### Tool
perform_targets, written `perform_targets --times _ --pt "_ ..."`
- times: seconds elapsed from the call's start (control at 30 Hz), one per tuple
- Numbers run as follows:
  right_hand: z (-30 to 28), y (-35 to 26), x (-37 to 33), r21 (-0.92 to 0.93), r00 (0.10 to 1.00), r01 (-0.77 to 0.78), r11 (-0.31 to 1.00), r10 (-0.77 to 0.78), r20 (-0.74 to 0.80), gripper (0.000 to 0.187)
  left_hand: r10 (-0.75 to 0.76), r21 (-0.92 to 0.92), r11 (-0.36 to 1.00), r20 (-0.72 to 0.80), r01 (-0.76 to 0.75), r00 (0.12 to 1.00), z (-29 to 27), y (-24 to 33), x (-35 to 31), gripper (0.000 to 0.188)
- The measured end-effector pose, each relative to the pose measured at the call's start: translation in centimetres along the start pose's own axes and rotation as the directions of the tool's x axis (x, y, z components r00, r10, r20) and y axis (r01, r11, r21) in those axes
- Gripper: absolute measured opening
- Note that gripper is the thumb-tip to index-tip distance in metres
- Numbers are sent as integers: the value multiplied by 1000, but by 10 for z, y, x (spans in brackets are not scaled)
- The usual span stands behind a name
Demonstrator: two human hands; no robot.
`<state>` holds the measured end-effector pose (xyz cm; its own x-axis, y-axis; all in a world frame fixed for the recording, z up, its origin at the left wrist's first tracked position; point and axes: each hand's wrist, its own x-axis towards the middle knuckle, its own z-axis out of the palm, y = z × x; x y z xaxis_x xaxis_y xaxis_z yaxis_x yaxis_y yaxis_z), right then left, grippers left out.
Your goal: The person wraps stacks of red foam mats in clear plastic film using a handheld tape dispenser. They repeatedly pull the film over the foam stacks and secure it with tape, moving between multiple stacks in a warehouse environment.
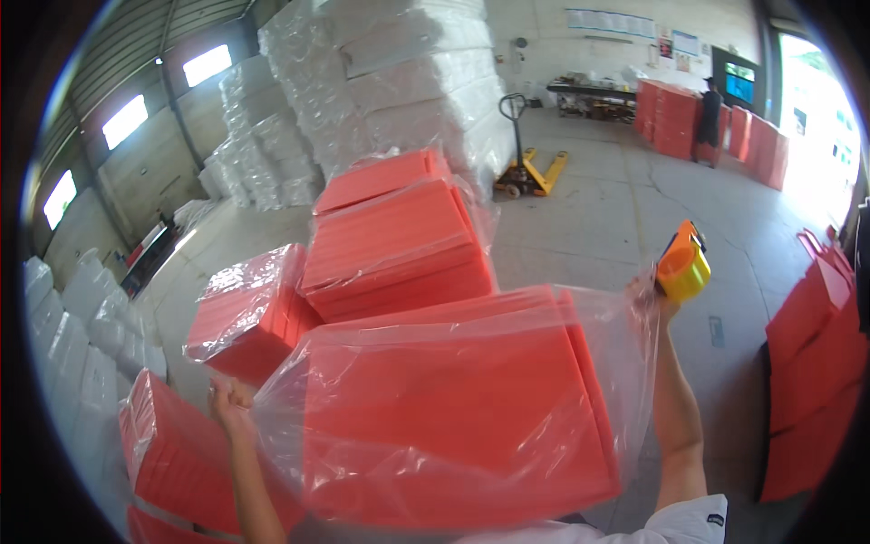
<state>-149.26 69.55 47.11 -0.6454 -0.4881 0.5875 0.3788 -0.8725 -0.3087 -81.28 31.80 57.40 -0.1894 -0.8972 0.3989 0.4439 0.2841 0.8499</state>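
Observation:
A clear plastic bag [625, 354] is stretched around a stack of red foam sheets [444, 399] right in front of me. With closed fingers, my left hand [232, 401] grips the bag's left edge. On the other side, my right hand [654, 288] is closed on the bag's gathered right edge. A tape dispenser [684, 267], orange with a yellow roll, is at that same hand and seems held in it too; the fingers there are partly hidden. Beyond this stack stand more plastic-wrapped red foam bundles [390, 240].
Another wrapped bundle [249, 308] stands at the left, and red sheets [816, 363] are stacked at the right. Tall white wrapped stacks [417, 82] rise behind. A yellow pallet jack [535, 172] is parked on the grey floor. A person [710, 122] stands by red stacks far right.

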Motion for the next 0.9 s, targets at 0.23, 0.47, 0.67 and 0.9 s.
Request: perform_targets --times 0.23,0.47,0.67,0.9 --pt "135 -76 -40 -294 807 306 906 -410 -425 23 88 170 979 139 -111 986 47 82 -16 42" --pt "86 -120 -104 -423 829 220 879 -396 -394 30 191 813 399 379 -425 905 -10 -2 -14 39" --pt "66 -199 -144 -183 929 264 947 -301 -214 24 31 911 -76 408 -405 913 -14 -35 9 30" --pt "74 -209 -161 29 987 140 990 -137 -82 26 -131 307 172 949 -936 287 246 -48 -144 74"
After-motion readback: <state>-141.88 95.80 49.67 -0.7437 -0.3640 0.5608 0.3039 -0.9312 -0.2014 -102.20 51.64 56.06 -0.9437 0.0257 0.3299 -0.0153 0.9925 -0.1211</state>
